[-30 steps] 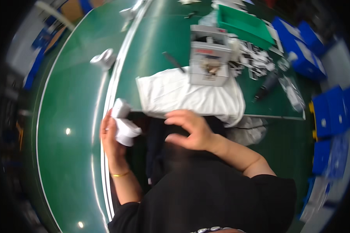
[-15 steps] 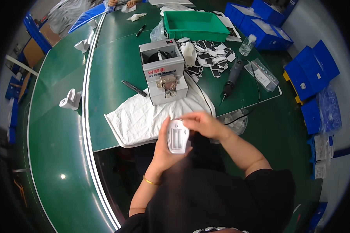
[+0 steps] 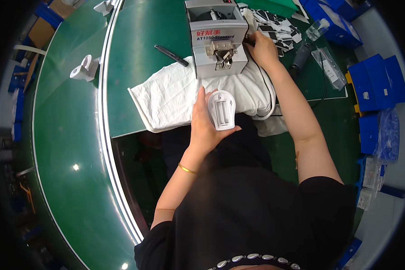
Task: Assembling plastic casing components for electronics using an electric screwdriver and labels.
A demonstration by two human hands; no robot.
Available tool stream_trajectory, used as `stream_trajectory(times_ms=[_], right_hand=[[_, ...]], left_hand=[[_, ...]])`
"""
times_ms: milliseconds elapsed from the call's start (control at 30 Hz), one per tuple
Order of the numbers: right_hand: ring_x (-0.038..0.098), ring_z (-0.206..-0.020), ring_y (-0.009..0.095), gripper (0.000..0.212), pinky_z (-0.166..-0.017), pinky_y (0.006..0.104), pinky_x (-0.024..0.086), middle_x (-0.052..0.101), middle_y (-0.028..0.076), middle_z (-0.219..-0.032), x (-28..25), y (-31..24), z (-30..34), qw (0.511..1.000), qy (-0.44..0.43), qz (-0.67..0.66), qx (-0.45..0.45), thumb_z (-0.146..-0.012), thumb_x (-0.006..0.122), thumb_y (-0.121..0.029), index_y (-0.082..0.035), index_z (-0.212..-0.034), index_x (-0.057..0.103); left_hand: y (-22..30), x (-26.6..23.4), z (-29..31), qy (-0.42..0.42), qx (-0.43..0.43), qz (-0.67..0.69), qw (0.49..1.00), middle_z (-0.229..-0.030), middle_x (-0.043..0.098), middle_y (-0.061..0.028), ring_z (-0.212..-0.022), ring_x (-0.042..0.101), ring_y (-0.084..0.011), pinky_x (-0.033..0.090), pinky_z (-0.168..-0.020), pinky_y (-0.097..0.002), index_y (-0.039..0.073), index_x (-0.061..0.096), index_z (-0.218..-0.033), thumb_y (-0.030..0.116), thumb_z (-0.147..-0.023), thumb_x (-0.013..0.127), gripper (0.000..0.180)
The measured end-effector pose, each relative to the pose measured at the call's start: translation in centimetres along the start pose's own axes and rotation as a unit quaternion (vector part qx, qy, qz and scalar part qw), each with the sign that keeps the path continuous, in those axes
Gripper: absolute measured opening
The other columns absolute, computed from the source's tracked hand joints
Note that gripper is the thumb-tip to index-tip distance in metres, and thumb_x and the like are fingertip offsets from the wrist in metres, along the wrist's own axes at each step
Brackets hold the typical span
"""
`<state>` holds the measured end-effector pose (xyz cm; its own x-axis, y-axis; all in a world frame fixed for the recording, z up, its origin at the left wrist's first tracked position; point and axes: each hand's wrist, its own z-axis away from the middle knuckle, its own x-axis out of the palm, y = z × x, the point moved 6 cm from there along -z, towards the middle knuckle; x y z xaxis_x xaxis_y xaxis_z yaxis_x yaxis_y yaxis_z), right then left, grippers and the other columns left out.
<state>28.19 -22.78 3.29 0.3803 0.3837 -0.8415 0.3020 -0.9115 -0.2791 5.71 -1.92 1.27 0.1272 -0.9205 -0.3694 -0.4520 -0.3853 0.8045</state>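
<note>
My left hand (image 3: 205, 123) is closed around a white, rounded plastic housing (image 3: 223, 112), held over the front part of a white cloth. The housing's battery compartment is uncovered and faces up, with no batteries visible in it. Beyond it, a grey tabletop machine (image 3: 202, 65) stands on the cloth (image 3: 166, 101). Reaching forward, my right hand (image 3: 264, 50) is at the machine's right side, beside a pile of small black and white pieces (image 3: 281, 33). Its fingertips are partly hidden there, so I cannot tell whether they hold anything.
A black pen (image 3: 172, 55) lies left of the machine. To the right are an electric screwdriver (image 3: 302, 56) with its cable, a clear bottle (image 3: 317, 30) and a plastic bag (image 3: 330, 69). A green bin (image 3: 274, 6) stands behind. One white device (image 3: 86, 69) sits on the left surface.
My right hand has left the white housing and reached forward to the machine's right side. My left hand still holds the housing. The whole view has shifted, with the machine now higher in it.
</note>
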Motion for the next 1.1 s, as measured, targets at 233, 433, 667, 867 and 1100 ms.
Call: stream_trajectory(times_ms=[233,433,667,867,1100], right_hand=[[0.068,-0.084,0.033,0.038,-0.076,0.0429,0.054,0.07,0.014,-0.091,-3.2,0.4,2.0,1.0,-0.003,0.002,0.015,-0.086,0.065,-0.015,-0.008,-0.124,0.063],[0.058,-0.071,0.009,0.036,-0.067,0.0249,0.049,0.064,0.003,-0.086,-7.7,-3.0,6.1,0.963,-0.016,-0.262,0.064,-0.092,0.062,-0.007,-0.007,-0.128,0.063],[0.061,-0.081,0.004,0.029,-0.068,0.0188,0.048,0.066,0.002,-0.097,-7.7,-11.3,11.7,0.769,-0.237,-0.582,0.115,-0.09,0.068,0.0,-0.002,-0.119,0.062],[0.066,-0.087,0.007,0.024,-0.071,0.0194,0.051,0.069,0.004,-0.097,-5.3,-12.7,13.2,0.769,-0.303,-0.554,0.102,-0.091,0.069,-0.001,-0.001,-0.114,0.062],[0.063,-0.099,0.009,0.035,-0.078,0.0242,0.053,0.064,0.009,-0.115,-6.1,-12.6,13.7,0.88,-0.273,-0.388,0.011,-0.092,0.07,-0.005,-0.001,-0.125,0.061]], left_hand=[[-0.1,0.0,-0.2,-0.001,-0.008,0.017,1.0,-0.138,0.05,-0.0218,-0.124,0.054,-0.0337,0.044,-0.106,-0.0413,0.001,-0.001,-0.157,0.012,-0.053,0.098,0.143],[-0.4,0.0,0.0,0.014,-0.02,0.009,1.0,-0.136,0.054,-0.021,-0.121,0.053,-0.0403,0.041,-0.104,-0.0463,-0.004,0.006,-0.155,0.018,-0.05,0.098,0.141],[-0.4,0.1,-0.1,0.021,-0.01,0.0,1.0,-0.134,0.055,-0.0212,-0.118,0.055,-0.0405,0.044,-0.101,-0.0463,-0.003,0.005,-0.155,0.018,-0.05,0.097,0.142],[-0.6,0.1,0.0,0.015,-0.005,-0.006,1.0,-0.133,0.055,-0.022,-0.117,0.056,-0.0411,0.045,-0.099,-0.0468,-0.003,0.004,-0.155,0.018,-0.052,0.097,0.14],[-0.7,0.1,0.1,0.029,0.02,-0.007,0.999,-0.134,0.055,-0.0222,-0.117,0.056,-0.0403,0.046,-0.099,-0.0469,-0.003,0.008,-0.155,0.018,-0.054,0.096,0.135]])
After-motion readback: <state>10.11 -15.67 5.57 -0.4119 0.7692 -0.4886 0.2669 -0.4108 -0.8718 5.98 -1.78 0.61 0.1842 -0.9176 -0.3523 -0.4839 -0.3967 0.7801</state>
